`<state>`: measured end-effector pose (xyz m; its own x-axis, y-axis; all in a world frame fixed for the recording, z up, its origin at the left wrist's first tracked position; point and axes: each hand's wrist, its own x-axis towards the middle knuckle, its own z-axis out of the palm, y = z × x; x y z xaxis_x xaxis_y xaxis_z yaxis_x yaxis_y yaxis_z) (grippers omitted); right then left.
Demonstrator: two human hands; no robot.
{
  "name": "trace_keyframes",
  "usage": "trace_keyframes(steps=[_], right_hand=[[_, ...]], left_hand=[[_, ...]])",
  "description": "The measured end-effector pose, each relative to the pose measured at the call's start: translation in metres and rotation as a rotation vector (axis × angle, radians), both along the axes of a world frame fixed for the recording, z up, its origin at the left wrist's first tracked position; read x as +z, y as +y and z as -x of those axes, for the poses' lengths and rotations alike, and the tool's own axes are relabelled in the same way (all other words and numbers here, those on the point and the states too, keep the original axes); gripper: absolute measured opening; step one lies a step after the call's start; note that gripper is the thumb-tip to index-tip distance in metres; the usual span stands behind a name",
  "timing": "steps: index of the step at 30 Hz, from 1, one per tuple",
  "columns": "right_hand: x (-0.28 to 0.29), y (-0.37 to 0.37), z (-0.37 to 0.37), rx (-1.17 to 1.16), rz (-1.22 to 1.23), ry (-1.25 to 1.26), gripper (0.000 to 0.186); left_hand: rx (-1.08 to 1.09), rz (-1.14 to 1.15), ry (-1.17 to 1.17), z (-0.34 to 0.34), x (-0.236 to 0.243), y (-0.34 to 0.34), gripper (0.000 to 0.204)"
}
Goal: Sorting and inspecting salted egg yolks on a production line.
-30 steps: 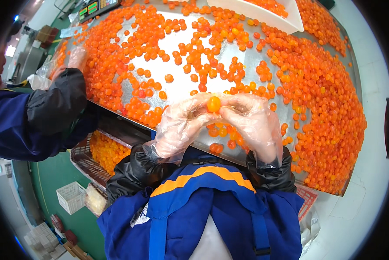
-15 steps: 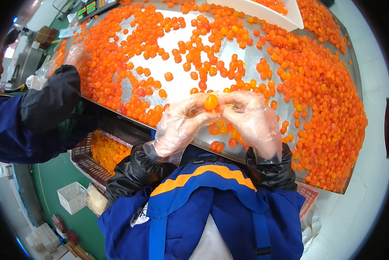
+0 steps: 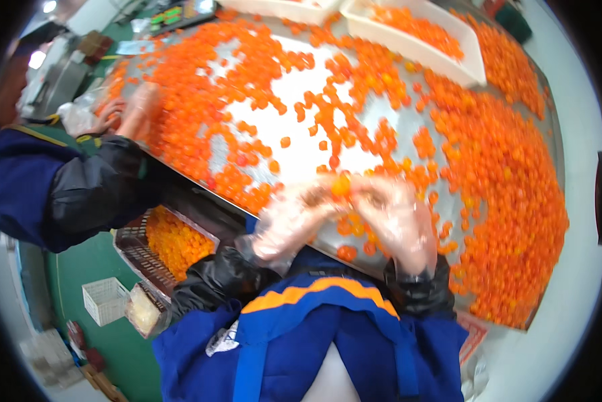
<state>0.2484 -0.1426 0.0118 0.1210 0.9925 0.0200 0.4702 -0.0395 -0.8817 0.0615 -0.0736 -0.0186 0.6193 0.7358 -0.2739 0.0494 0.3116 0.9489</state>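
Left hand [image 3: 294, 224]: I see it gloved, blurred, fingertips pinching the orange ball [image 3: 341, 186].
Right hand [image 3: 398, 221]: pinches the same ball from 3 o'clock.
Ball: above the metal surface [image 3: 301, 151], outline smeared.
Crate [image 3: 170, 244]: 9 o'clock, partly hidden.

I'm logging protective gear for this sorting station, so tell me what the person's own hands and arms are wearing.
Both the left hand and right hand wear thin, clear, crinkled plastic gloves. Each forearm is covered by a shiny black oversleeve gathered at the wrist, over a blue jacket with an orange band.

Bright overhead light, glare on table [image 3: 294, 144], motion blur, fisheye edges
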Motion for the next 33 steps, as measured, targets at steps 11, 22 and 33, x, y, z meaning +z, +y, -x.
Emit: trace_keyframes(steps=[11, 22, 33], right_hand=[[-0.016, 0.016, 0.017, -0.061, 0.220, 0.426, 0.015], [-0.020, 0.014, 0.009, -0.056, 0.255, 0.481, 0.015], [-0.030, 0.006, -0.004, -0.099, 0.226, 0.626, 0.011]], left_hand=[[-0.042, 0.252, -0.254, 0.023, -0.029, 0.010, 0.051], [-0.053, -0.278, 0.152, 0.038, -0.023, 0.013, 0.036], [0.111, -0.949, 0.462, 0.045, -0.072, 0.017, 0.015]])
